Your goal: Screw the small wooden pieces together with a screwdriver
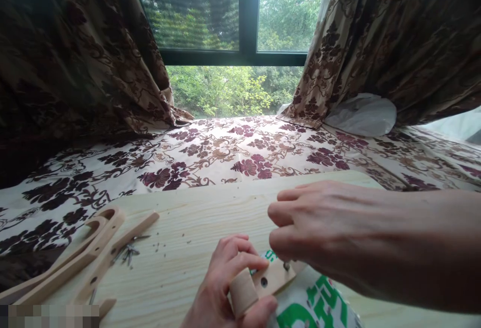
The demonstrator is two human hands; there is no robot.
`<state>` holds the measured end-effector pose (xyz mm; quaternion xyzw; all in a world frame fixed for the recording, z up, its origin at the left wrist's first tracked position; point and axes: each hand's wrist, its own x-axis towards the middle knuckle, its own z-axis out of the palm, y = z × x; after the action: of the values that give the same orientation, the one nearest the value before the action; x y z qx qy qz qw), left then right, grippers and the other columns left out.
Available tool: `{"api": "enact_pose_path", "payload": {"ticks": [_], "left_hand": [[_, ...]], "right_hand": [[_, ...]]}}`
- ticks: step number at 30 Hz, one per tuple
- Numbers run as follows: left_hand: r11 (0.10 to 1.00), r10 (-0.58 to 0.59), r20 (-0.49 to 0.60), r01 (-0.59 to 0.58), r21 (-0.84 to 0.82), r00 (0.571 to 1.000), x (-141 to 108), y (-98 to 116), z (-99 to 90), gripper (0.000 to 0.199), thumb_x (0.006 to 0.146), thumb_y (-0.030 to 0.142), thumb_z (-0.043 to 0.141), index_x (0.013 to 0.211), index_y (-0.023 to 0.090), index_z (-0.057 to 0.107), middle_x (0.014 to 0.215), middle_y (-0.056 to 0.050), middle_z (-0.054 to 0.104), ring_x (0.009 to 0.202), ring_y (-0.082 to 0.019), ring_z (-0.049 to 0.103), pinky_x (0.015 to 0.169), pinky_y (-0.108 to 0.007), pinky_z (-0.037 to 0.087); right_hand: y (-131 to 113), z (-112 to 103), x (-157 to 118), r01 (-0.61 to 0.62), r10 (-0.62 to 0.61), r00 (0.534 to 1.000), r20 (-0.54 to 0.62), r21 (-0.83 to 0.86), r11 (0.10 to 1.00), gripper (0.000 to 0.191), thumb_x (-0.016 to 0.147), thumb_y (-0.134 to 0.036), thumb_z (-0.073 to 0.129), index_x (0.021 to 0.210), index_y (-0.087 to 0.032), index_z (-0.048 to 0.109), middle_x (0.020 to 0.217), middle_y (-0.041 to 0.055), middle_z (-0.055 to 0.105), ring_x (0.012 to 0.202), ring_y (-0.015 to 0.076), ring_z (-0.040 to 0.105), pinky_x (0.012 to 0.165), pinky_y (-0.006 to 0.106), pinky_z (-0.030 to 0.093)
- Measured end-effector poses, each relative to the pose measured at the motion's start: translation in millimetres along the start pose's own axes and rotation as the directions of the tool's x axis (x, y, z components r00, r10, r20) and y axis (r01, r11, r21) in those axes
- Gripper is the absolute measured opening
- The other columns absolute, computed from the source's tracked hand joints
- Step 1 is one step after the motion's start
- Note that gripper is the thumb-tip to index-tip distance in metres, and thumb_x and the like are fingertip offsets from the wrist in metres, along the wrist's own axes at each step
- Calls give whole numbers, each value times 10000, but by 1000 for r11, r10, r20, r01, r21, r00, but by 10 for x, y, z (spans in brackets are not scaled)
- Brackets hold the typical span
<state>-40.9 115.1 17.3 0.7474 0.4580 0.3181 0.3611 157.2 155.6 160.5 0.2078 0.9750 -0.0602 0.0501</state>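
Observation:
My left hand is closed around a pale wooden piece with a thick rounded end and a dark hole in its flat part. Under that piece lies a white plastic bag with green lettering. A small metal screw stands in the wooden piece near its far end. Just over this screw is my right hand, its fingers curled and closed, seen from the back. Whatever its fingertips grip is hidden behind the hand.
A light wooden board carries everything. Curved wooden pieces with holes lie at the left, beside a small heap of screws. Dark crumbs are scattered nearby. Beyond are flowered cloth, curtains, a plastic bag and a window.

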Motion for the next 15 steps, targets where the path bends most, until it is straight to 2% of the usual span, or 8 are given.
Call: {"api": "enact_pose_path", "payload": {"ticks": [3,6,9,13,15], "left_hand": [[1000,15,28,-16,15,999,5,-38,-1,240,712,253,647,947,270,603,1036,-5,576,1074,-191,544,943,-320,453],[1000,11,35,-12,15,999,10,-52,-5,229,722,275,649,946,275,599,1041,-1,576,1076,-190,539,962,-328,435],[1000,18,36,-19,15,999,9,-45,-11,229,711,274,656,933,275,601,1041,-5,578,1080,-196,532,974,-342,423],[998,46,19,-47,52,999,7,-36,-2,233,704,246,641,933,269,601,1019,-6,575,1102,-194,506,991,-344,406],[996,54,8,-55,66,998,5,-41,8,229,703,241,640,927,270,602,1010,-5,576,1115,-195,492,999,-347,395]], "right_hand": [[43,14,40,-79,79,996,41,-1,997,135,805,-66,535,777,-194,568,761,6,590,638,138,502,574,284,381],[77,12,88,-117,114,990,80,26,993,139,780,-56,554,754,-192,564,726,-8,576,624,123,489,531,258,344],[89,2,119,-177,174,983,59,43,983,133,759,-66,554,746,-189,604,679,-8,584,601,120,491,491,255,297],[35,-43,110,-315,322,942,95,-75,946,97,769,-151,578,680,-186,596,588,-1,560,512,130,455,437,267,247],[-10,-82,95,-315,331,936,118,-139,939,90,778,-164,585,690,-184,582,587,2,556,503,138,460,429,274,247]]}}
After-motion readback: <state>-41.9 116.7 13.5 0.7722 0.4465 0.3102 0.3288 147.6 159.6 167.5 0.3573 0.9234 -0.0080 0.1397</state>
